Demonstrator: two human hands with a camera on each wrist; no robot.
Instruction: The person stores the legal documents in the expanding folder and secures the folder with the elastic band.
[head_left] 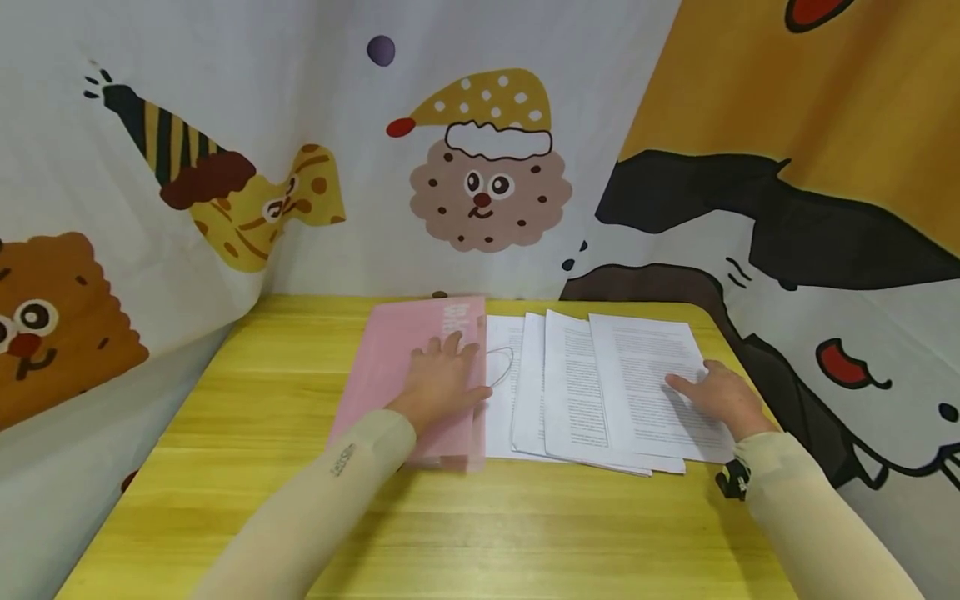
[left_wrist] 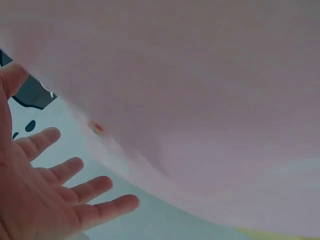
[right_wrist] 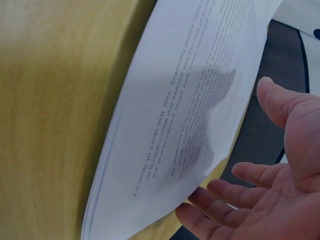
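A pink file folder (head_left: 375,375) lies on the table, left of the middle. My left hand (head_left: 442,379) is over it with fingers spread; the left wrist view shows the straight fingers (left_wrist: 95,190) beside the pink surface. A thin cord loop (head_left: 512,367) sticks out from the folder's right side. Several printed sheets (head_left: 577,392) lie fanned out to the right, the leftmost reaching the folder's edge. At the right edge of the rightmost sheet (head_left: 648,383) is my right hand (head_left: 723,400), its fingers (right_wrist: 215,205) loosely extended by the paper's border, pinching nothing.
The yellow wood-grain table (head_left: 525,533) extends in front of the folder and sheets. Behind it hangs a white curtain (head_left: 315,75) with cartoon prints, which also runs down along both sides of the table. A dark band (head_left: 733,479) is on my right wrist.
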